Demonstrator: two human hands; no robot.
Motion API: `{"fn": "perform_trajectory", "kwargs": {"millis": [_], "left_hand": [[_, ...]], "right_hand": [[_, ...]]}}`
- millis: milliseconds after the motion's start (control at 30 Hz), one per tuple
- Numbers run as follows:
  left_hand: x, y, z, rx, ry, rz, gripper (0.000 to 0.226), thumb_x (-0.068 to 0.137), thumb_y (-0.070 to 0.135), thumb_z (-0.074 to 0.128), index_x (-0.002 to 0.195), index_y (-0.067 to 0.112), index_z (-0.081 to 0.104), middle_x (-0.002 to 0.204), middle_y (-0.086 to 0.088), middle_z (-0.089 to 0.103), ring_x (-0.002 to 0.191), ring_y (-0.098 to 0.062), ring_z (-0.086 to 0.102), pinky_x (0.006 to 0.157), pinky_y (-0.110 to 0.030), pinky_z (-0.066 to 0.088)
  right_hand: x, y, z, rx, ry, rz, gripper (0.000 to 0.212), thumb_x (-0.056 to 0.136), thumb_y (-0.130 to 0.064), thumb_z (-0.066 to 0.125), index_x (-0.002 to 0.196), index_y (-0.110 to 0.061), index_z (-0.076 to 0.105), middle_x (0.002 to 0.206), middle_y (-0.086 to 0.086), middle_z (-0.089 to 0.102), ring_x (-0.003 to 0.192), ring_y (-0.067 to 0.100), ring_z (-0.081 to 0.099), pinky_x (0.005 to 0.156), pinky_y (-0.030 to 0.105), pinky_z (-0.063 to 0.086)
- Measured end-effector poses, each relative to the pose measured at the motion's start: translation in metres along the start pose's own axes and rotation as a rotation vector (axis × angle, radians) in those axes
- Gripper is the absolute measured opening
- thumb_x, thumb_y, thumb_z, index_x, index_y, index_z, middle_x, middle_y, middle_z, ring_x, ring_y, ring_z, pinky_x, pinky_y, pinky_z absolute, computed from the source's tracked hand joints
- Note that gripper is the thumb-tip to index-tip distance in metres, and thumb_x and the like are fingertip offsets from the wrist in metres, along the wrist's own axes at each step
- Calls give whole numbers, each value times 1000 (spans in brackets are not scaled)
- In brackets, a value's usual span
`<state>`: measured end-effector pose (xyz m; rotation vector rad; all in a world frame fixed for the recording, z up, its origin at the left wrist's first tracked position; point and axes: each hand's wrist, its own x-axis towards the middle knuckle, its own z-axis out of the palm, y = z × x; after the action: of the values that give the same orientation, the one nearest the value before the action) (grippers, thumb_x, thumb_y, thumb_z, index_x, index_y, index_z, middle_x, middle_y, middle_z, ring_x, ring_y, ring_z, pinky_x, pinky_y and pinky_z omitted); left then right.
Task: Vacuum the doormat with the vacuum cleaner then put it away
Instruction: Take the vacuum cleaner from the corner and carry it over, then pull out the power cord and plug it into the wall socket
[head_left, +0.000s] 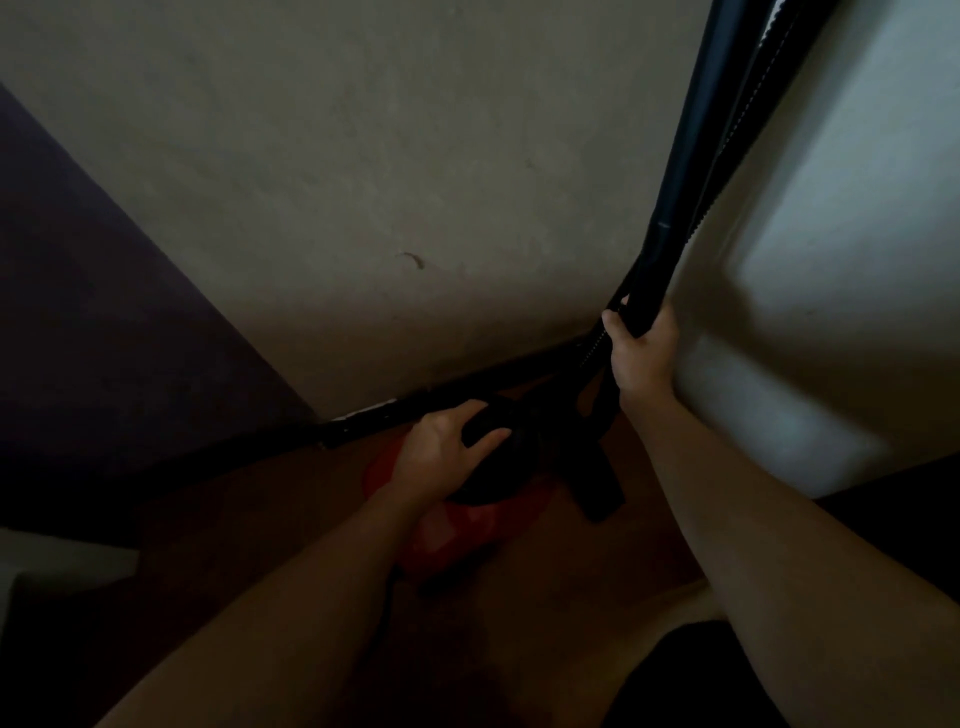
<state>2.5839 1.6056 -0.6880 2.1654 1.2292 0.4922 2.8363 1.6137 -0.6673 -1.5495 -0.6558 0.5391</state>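
The left hand reaches forward and down from the 7 o'clock corner on a bare forearm. Its fingers curl over the black top of the red, rounded plastic vacuum cleaner and the thumb lies across the dark handle part, so it has hold of the machine from above. The right hand comes in from 4 o'clock, raised higher than the left, with the wrist turned so the back of the hand faces the camera. It is wrapped tightly round the smooth black rigid wand tube. The black ribbed flexible hose lies just beside the tube under the same fingers, though in this dim light I cannot tell how much of the hose they enclose.

The vacuum cleaner sits low at the centre of the view on the reddish-brown floor, close to a room corner. The tube and hose rise together from the right hand out of frame towards 1 o'clock. A flat black piece, too dark to identify, hangs at 3 o'clock of the machine's top, between the two forearms.

A plain beige plaster wall fills the view from 10 to 12 o'clock, and a dark skirting strip runs along its foot just behind the left hand. A paler lit wall stands at 2 o'clock, behind the tube. A dark purple surface lies at 9 o'clock.
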Motion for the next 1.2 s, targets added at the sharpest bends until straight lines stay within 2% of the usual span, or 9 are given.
{"fn": "perform_trajectory", "kwargs": {"millis": [200, 300, 367, 433, 500, 633, 833, 1033, 1200], "left_hand": [[1, -2, 0, -43, -18, -57, 48, 92, 49, 62, 131, 23, 55, 119, -1, 67, 104, -18, 66, 81, -38, 60], [5, 3, -1, -63, -22, -113, 47, 91, 48, 63, 128, 21, 53, 119, -1, 65, 105, -17, 64, 81, -40, 58], [5, 6, -2, -75, -16, -126, 44, 91, 48, 63, 125, 21, 55, 118, 0, 65, 105, -16, 63, 81, -39, 58], [4, 6, -1, -82, 4, -121, 42, 91, 47, 64, 123, 21, 57, 116, 1, 66, 103, -15, 64, 79, -36, 58], [3, 4, -1, -94, 37, -107, 40, 91, 43, 65, 123, 20, 60, 116, 2, 66, 107, -13, 62, 83, -29, 55], [-14, -11, -10, -154, 135, -62, 38, 89, 38, 70, 120, 18, 61, 111, 2, 64, 106, -13, 59, 91, -33, 51], [-87, -53, -50, -148, 92, -214, 49, 83, 49, 71, 122, 22, 58, 118, 0, 61, 108, -15, 60, 93, -40, 53], [-136, -83, -87, -112, 101, -294, 48, 85, 41, 74, 124, 19, 58, 124, 0, 61, 114, -15, 58, 96, -32, 49], [-164, -91, -105, -147, 86, -315, 47, 88, 37, 72, 128, 18, 56, 127, 2, 57, 111, -7, 52, 92, -23, 43]], "right_hand": [[0, 5, -4, -66, -2, -14, 29, 90, -14, 73, 115, -11, 60, 110, 10, 64, 100, 19, 64, 88, 36, 53], [-9, 10, -16, -134, -80, 40, 38, 85, -22, 75, 117, -24, 56, 125, 15, 60, 111, 22, 64, 99, 49, 54], [-21, 9, -28, -206, -200, 90, 57, 85, -20, 76, 134, -30, 49, 140, 11, 51, 126, 23, 55, 107, 49, 49], [-31, 4, -41, -306, -285, 115, 79, 89, -10, 75, 154, -22, 33, 151, 11, 40, 138, 24, 44, 114, 47, 42], [-36, 0, -49, -391, -296, 112, 85, 91, -10, 74, 159, -20, 24, 154, 11, 35, 142, 24, 39, 116, 47, 40], [-46, -9, -44, -463, -289, 125, 82, 92, -19, 73, 159, -17, 28, 149, 11, 40, 138, 26, 43, 110, 43, 44], [-84, -46, -30, -754, -435, -5, 82, 93, -26, 73, 159, -12, 27, 153, 18, 35, 137, 34, 44, 110, 36, 38], [-142, -66, -4, -937, -881, -294, 70, 93, -42, 70, 153, -23, 38, 148, 7, 39, 136, 27, 44, 110, 38, 41], [-175, -91, 42, -943, -1090, -442, 66, 91, -55, 67, 148, -33, 43, 144, -5, 42, 135, 18, 43, 105, 30, 40]]}}
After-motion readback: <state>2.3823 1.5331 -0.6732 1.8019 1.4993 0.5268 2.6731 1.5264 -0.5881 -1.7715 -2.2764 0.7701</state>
